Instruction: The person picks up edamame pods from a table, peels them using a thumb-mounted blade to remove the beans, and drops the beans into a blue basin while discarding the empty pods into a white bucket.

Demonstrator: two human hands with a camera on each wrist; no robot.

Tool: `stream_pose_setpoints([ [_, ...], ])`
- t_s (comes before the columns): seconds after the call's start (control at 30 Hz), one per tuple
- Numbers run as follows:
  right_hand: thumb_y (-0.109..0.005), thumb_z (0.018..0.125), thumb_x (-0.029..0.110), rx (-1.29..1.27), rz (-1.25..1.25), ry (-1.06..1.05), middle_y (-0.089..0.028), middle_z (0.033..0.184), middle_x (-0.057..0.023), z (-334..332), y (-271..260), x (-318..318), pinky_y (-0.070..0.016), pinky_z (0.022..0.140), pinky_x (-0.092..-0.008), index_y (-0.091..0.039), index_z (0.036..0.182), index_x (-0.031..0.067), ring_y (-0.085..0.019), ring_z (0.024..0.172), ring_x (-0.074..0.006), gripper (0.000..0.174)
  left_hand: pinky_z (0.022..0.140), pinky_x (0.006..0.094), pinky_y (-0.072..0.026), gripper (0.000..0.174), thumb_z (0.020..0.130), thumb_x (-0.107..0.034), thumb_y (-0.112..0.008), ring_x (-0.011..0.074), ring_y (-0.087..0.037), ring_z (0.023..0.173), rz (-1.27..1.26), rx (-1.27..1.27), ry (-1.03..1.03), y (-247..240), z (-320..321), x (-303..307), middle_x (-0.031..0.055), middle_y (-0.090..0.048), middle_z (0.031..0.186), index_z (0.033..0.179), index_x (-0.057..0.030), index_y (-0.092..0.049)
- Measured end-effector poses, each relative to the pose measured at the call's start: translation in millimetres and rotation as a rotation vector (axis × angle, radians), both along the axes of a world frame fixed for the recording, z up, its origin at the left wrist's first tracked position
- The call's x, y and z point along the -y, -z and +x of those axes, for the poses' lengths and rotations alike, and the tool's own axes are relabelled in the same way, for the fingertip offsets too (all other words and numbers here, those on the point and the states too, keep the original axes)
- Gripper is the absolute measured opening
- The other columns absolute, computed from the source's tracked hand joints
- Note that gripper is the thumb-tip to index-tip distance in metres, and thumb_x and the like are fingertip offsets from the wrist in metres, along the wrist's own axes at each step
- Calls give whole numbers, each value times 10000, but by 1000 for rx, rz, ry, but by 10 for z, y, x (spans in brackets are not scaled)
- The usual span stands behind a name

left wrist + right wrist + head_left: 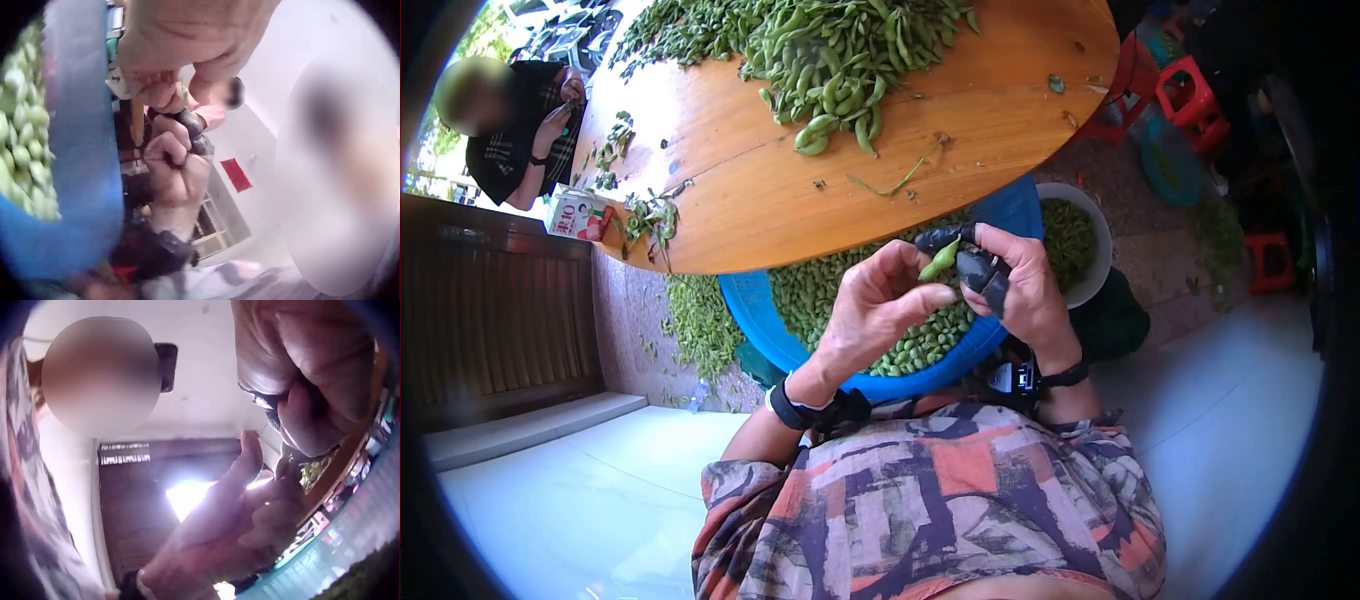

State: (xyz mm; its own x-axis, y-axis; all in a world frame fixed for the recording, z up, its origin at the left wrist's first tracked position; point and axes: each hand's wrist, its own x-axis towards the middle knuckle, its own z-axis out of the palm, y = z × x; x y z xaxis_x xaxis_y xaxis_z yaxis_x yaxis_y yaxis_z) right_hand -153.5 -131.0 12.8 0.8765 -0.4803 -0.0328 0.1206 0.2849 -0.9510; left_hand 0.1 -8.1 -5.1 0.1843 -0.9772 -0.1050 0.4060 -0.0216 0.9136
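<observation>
A green soybean pod (940,262) is held between the two hands, above a blue basin. My right hand (1025,280), with black wrapping on its thumb and finger, pinches the pod at its upper end. Curved fingers of my left hand (880,300) reach the pod's lower end, while its thumb stands apart from them, as the right wrist view also shows. Under the hands, the blue basin (745,318) holds shelled green beans (920,350) in front and pods behind. In the left wrist view, the right hand's (178,169) fingers are curled; the pod is hidden there.
A wooden table (960,130) borders the basin, with a heap of pods (840,60) on it. A white carton (578,214) stands at its left edge, near another person (520,120). At right are a grey-white tub (1100,215) and red stools (1190,95). Pods (700,320) lie on the floor.
</observation>
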Motion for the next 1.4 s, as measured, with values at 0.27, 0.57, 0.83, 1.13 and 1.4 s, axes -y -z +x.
stream_pose_setpoints([
  [0.27, -480, 734, -76, -221, -597, 154, -542, 778, -152, 63, -85, -79, -449, 659, -319, -604, 939, -37, -540, 686, -282, 243, 490, 226, -429, 266, 988, -216, -564, 67, -556, 578, 110, 574, -30, -83, 129, 9, 30, -646, 703, 817, -25, -637],
  [0.57, -579, 679, -80, -250, -944, 334, -518, 816, -167, 201, 25, -319, -465, 665, -413, -578, 958, -17, -563, 749, -388, 287, 548, 242, -477, 297, 1023, -260, -489, 103, -587, 606, 201, 204, 98, 14, 132, -11, 58, -644, 806, 1047, 17, -594],
  [0.83, -580, 668, -94, -220, -998, 341, -489, 851, -184, 254, 104, -426, -465, 650, -435, -565, 983, -34, -558, 766, -402, 321, 655, 289, -525, 164, 899, -40, -570, 205, -613, 974, 177, 957, -141, 166, -72, -182, 156, -605, 1072, 1046, 27, -541],
  [1.13, -576, 727, -85, -159, -740, 329, -538, 761, -131, 228, 91, -279, -449, 615, -349, -622, 949, -8, -566, 669, -261, 240, 571, 264, -430, 210, 894, -109, -427, 111, -511, 658, 131, -145, -82, 192, -60, -68, 37, -562, 756, 993, 7, -571],
  [1.4, -461, 689, -84, -731, -978, 802, -625, 839, -204, -885, -31, 473, -480, 723, -376, -598, 1012, -29, -634, 786, -321, 355, 947, 386, -463, 416, 909, -110, -595, 312, -608, 1052, -7, 1537, -424, -262, 427, -348, 219, -627, 1114, 1275, 65, -505],
])
